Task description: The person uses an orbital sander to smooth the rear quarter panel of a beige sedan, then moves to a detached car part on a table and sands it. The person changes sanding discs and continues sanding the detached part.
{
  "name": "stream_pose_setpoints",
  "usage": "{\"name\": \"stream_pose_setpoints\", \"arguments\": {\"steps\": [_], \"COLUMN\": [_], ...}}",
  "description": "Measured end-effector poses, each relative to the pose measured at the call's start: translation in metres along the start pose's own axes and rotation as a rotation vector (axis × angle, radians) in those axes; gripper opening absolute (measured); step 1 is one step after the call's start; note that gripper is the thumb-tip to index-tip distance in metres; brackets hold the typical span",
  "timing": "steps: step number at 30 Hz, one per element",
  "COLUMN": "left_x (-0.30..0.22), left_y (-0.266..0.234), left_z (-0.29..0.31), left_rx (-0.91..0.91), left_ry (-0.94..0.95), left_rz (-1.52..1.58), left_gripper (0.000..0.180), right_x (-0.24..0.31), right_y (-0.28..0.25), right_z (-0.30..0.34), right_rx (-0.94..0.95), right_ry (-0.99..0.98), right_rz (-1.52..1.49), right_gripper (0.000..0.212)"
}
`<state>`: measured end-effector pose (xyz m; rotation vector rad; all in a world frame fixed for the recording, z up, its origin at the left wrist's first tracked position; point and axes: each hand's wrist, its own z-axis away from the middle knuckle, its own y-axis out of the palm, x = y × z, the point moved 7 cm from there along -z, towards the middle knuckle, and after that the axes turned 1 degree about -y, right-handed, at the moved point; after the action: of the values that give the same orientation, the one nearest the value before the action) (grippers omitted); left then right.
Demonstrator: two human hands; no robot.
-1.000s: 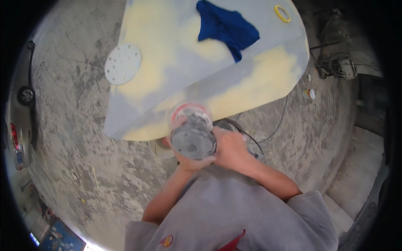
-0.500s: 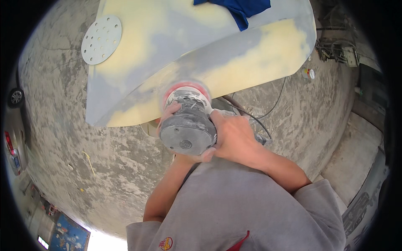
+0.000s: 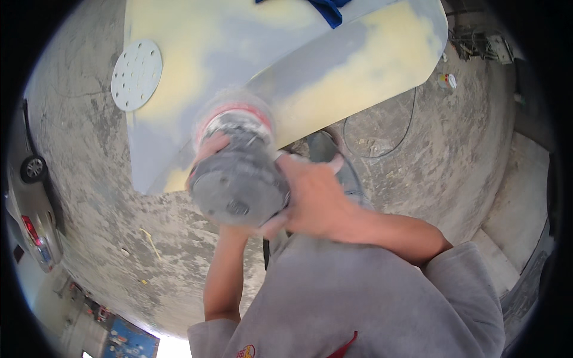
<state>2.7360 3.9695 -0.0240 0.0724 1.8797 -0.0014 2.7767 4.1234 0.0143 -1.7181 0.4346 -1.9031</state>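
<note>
An orbital sander (image 3: 239,185), dark grey and dusty with a red-rimmed pad, rests on the near left part of a large panel (image 3: 358,77). The panel's surface is patched in grey and pale yellow. My left hand (image 3: 213,145) wraps the sander from below and the left, its fingers over the left side of the body. On the right side, my right hand (image 3: 316,194) grips the tool too. Motion smears the sander and both hands. The pad's underside is hidden against the panel.
A white perforated disc (image 3: 137,74) lies over the panel's left edge, and a blue cloth (image 3: 328,12) at its far side. A dark hose (image 3: 412,119) loops beside the panel. A small can (image 3: 446,81) stands on the concrete floor at right. A car (image 3: 33,209) is at far left.
Both hands have carried the sander left and a little farther in across the panel. The whole view has shifted, showing more of the car. Both hands keep their hold.
</note>
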Motion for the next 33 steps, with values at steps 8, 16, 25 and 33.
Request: {"name": "stream_pose_setpoints", "arguments": {"steps": [8,16,25,33], "left_x": [-0.026,-0.014,-0.011,-0.022], "left_y": [-0.031,-0.010,-0.015,-0.008], "left_z": [-0.047,-0.081,-0.084,-0.080], "left_rx": [0.243,0.474,0.468,0.421], "left_ry": [0.391,0.298,0.255,0.391], "left_rz": [-0.386,-0.430,-0.461,-0.389], "left_gripper": [0.057,0.051,0.126,0.083], "right_x": [0.001,-0.012,-0.011,-0.006], "right_y": [0.077,0.069,0.051,0.059], "right_z": [-0.016,-0.027,-0.035,-0.040], "right_rx": [-0.142,-0.295,-0.370,-0.211], "right_ry": [0.063,0.180,0.046,0.053], "right_rz": [-0.588,-0.785,-0.607,-0.624], "right_gripper": [0.062,0.077,0.056,0.054]}}
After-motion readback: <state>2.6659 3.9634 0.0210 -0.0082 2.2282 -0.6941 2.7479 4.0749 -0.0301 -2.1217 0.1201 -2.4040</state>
